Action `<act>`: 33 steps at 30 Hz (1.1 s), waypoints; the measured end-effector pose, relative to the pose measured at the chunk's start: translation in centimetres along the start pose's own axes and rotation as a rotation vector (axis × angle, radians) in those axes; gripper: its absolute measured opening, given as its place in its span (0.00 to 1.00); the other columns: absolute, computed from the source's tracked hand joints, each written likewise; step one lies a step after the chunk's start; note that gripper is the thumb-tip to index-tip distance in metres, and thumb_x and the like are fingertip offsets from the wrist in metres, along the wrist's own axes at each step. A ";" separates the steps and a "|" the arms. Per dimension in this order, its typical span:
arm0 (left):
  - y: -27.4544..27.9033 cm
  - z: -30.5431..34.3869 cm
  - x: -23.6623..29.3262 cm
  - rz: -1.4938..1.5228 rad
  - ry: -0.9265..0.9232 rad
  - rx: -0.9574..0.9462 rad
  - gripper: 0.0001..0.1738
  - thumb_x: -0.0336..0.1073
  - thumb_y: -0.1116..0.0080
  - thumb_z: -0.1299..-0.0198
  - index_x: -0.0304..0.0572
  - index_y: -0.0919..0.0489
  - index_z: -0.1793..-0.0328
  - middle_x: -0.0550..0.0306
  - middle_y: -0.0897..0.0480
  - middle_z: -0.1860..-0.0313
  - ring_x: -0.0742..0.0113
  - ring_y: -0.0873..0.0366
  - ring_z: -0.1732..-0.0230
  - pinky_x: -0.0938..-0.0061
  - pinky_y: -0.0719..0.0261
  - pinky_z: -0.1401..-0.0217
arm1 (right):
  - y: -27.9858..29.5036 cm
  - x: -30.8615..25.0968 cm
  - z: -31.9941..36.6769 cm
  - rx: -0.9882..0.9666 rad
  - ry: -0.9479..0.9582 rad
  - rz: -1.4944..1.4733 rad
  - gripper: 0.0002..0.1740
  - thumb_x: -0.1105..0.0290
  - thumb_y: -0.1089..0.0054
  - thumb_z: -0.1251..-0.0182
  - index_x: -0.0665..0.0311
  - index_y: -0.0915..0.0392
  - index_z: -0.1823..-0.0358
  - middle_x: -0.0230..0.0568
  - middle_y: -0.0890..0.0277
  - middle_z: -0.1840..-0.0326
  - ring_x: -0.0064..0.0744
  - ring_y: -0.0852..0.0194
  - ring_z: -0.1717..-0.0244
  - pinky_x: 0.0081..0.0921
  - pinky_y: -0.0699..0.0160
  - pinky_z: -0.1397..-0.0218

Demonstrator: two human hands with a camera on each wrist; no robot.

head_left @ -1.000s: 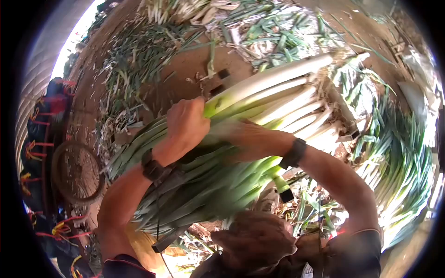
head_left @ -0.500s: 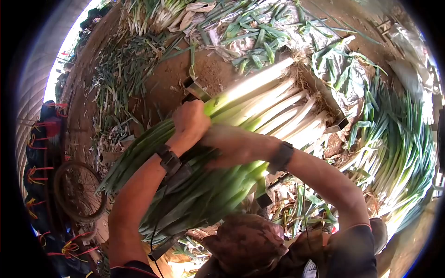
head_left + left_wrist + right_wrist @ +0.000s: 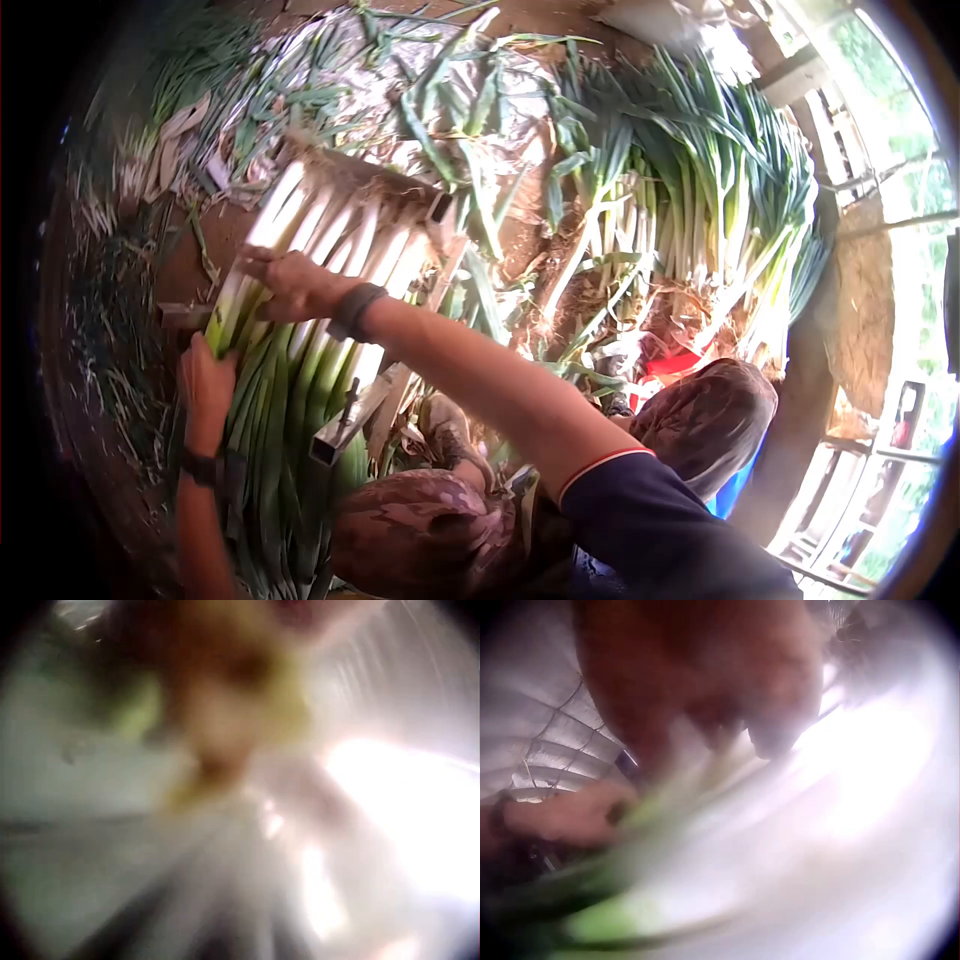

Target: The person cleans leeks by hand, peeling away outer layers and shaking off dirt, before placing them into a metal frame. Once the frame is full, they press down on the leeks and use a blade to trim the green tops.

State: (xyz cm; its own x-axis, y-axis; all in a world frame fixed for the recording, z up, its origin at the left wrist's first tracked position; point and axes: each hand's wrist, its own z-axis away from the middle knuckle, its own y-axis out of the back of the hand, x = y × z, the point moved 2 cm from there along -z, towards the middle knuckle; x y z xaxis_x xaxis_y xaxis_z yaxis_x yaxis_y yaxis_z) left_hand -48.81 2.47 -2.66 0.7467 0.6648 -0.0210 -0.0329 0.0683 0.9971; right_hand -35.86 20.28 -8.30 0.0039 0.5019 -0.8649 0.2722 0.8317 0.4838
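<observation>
Leeks (image 3: 290, 350) lie in one thick bundle across a frame (image 3: 335, 440) of metal tube at our left. The white stalks point away from us and the green tops point toward our knee (image 3: 430, 530). Our right grip (image 3: 290, 285) rests flat across the top of the white stalks, with its fingers stretched over them rather than closed round any. Our left grip (image 3: 205, 380) touches the bundle's outer edge lower down, among the green. We cannot tell whether its fingers curl under the leaves or only press against them, and both wrist views are too blurred to settle it.

We judge the main risk to be the bundle spreading. Nothing that we can see binds it, and the stalks are smooth and round. A push from one side alone could roll the outer ones off the frame onto the earth floor (image 3: 200, 265).

A flat hand on top holds only the upper layer. The stalks underneath can slide lengthwise, and the white ends would fall out of line. The green tops are soft, so too hard a squeeze from the left could crease or snap them.

The frame looks narrow under so wide a load, and weight leaned on the stalk end may tip it. The loose pile (image 3: 700, 190) to our right is well apart and should not interfere.
</observation>
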 end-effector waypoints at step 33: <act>3.6 11.1 14.3 0.704 -0.271 -0.517 0.23 0.25 0.44 0.38 0.27 0.27 0.36 0.49 0.17 0.61 0.67 0.18 0.60 0.72 0.19 0.55 | 10.3 27.1 37.5 0.824 -0.910 0.629 0.28 0.74 0.47 0.37 0.72 0.36 0.35 0.64 0.45 0.27 0.59 0.42 0.27 0.62 0.38 0.31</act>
State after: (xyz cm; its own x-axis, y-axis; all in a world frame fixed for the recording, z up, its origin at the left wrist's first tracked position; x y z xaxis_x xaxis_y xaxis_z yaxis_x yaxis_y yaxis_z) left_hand -30.87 3.92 1.49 0.5693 0.4865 0.6628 -0.7847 0.0812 0.6145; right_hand 3.14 33.52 -31.81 0.8721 0.1417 -0.4683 0.4749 -0.0151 0.8799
